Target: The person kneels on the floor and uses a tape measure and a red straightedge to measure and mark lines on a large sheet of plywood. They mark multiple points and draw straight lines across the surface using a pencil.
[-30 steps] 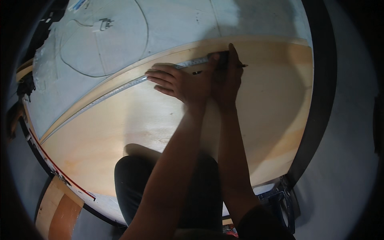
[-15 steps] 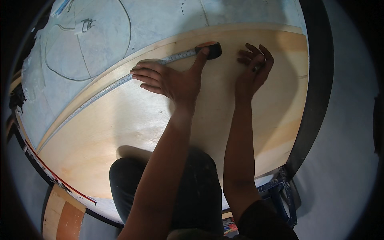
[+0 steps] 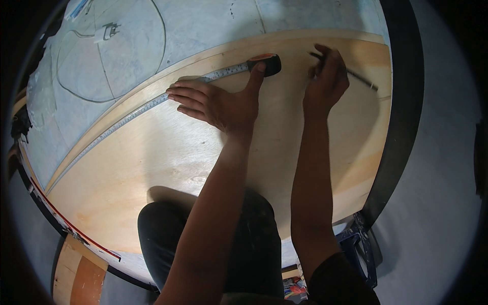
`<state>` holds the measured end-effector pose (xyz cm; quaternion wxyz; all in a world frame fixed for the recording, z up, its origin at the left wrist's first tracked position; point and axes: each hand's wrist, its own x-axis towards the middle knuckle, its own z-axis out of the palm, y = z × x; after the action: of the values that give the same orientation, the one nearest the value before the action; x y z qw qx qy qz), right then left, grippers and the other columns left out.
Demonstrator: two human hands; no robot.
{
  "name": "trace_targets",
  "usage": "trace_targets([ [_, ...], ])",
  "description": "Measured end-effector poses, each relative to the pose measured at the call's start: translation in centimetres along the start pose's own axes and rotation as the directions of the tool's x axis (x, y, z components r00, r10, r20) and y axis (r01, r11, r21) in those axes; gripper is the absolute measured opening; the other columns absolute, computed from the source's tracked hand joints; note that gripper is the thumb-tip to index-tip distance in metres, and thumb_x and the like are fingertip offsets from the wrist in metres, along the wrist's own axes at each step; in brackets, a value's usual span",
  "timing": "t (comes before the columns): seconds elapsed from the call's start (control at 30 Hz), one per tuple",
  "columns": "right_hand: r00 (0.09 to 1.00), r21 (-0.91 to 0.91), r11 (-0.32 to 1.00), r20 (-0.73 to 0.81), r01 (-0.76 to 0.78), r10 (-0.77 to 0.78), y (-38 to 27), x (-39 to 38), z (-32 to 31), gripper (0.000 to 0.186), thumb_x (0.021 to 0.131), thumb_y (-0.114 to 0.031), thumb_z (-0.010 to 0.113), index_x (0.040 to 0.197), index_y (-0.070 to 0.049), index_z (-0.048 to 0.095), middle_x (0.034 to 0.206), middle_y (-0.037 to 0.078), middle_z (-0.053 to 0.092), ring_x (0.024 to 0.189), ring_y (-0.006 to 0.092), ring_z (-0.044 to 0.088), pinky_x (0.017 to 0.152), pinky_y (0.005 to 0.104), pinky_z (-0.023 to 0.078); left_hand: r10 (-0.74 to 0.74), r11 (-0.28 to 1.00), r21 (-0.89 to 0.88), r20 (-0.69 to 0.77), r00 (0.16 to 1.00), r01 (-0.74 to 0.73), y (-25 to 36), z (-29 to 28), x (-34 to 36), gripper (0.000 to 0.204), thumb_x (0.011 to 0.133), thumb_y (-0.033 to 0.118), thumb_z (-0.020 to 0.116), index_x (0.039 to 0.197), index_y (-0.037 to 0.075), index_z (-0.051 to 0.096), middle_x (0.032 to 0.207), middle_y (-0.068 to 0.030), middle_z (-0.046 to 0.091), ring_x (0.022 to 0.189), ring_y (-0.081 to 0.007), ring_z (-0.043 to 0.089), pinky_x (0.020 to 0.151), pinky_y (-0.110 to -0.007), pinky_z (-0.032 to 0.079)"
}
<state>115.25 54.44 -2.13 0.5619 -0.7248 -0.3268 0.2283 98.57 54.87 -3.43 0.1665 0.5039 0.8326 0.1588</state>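
My left hand (image 3: 221,104) lies spread over the wooden sheet, its fingers flat across the silver blade of a tape measure. Its thumb rests against the tape measure's black and orange case (image 3: 272,64). From there the blade (image 3: 114,128) runs out along the sheet's far edge to the lower left. To the right of the case, my right hand (image 3: 328,81) is raised above the sheet with its fingers closed on a dark, thin pencil (image 3: 363,80). One end of the pencil points to the lower right; its middle is hidden by the hand.
The pale plywood sheet (image 3: 284,152) lies on a light blue-grey surface (image 3: 203,25). A white plug with a looped cable (image 3: 107,34) is at the far left. A dark band (image 3: 404,101) borders the right side. A dark blue plastic frame (image 3: 358,249) stands at the lower right.
My right hand has turned and closed, and the pencil now shows sticking out to its right. The left hand and the tape measure have hardly moved.
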Motion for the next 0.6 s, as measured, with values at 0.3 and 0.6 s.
trace_targets([
  [0.3, 0.325, -0.011, 0.999, 0.946, 0.048, -0.005, -5.7, 8.5, 9.4, 0.025, 0.098, -0.025, 0.083, 0.092, -0.002, 0.077, 0.076, 0.009, 0.075, 0.066, 0.0125, 0.068, 0.063, 0.0322, 0.056, 0.025, 0.973, 0.230, -0.099, 0.995, -0.001, -0.6, 1.8, -0.1, 0.173, 0.064, 0.106, 0.067, 0.167, -0.019, 0.006, 0.174, -0.0460, 0.008, 0.168, -0.0557, 0.000, 0.135, -0.064, 0.008],
  [0.6, 0.335, 0.151, 0.981, 0.924, 0.126, -0.185, -1.5, 7.5, 11.7, 0.017, 0.099, -0.014, 0.073, 0.087, -0.001, 0.073, 0.069, 0.004, 0.069, 0.061, 0.0102, 0.063, 0.057, 0.0319, 0.051, 0.033, 0.965, 0.261, -0.109, 0.993, -0.003, -0.7, 1.4, -0.6, 0.171, 0.065, 0.105, 0.067, 0.167, -0.019, 0.007, 0.175, -0.0447, 0.007, 0.168, -0.0551, 0.001, 0.136, -0.063, 0.009],
])
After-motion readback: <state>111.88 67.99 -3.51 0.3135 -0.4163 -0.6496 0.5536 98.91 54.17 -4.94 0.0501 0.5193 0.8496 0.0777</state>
